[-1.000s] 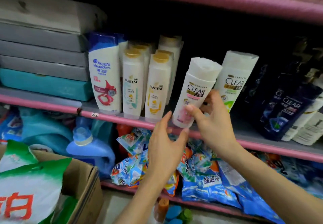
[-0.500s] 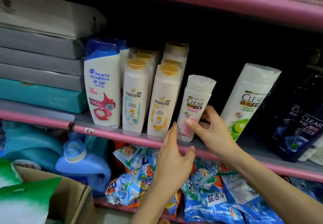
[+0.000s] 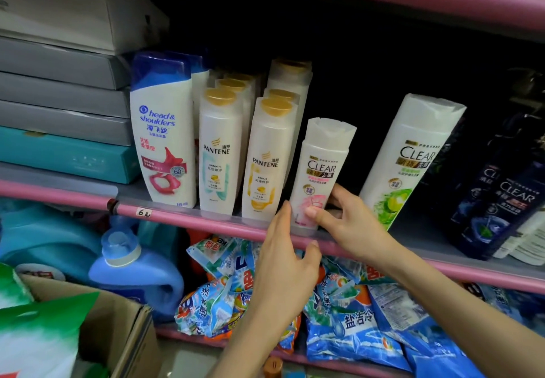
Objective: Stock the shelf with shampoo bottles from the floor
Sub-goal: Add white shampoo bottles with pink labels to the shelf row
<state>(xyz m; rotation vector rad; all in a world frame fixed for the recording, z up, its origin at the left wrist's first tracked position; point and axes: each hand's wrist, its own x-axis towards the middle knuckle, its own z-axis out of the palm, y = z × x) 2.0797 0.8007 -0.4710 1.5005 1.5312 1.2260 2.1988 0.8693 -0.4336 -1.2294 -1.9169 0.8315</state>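
The small pink-label CLEAR bottle [image 3: 318, 174] stands at the front edge of the pink-edged shelf [image 3: 188, 221], leaning slightly, between the yellow-label PANTENE bottle [image 3: 267, 165] on its left and the taller green-label CLEAR bottle [image 3: 410, 159], which stands apart on its right. The right hand [image 3: 345, 224] grips its lower body, thumb across the front label and fingers curled behind. The left hand [image 3: 287, 247] is apart from any grasp, fingers straight, fingertips touching the bottle's lower left edge at the shelf lip, apparently steadying or aligning it. Judgement: this bottle is essentially placed but not released; its base appears to rest on the shelf, though the hands partly hide the contact. Already in the row are a head & shoulders bottle [image 3: 163, 129], the teal-label PANTENE bottle [image 3: 219, 153] with more gold-capped bottles behind, and dark CLEAR bottles [image 3: 498, 206] at far right. Open shelf room remains between the two white CLEAR bottles. The floor is barely in view, so how many bottles are left to stock cannot be told. Below lie detergent bags [image 3: 348, 318], a blue jug [image 3: 132, 274] and a cardboard box [image 3: 118, 327].
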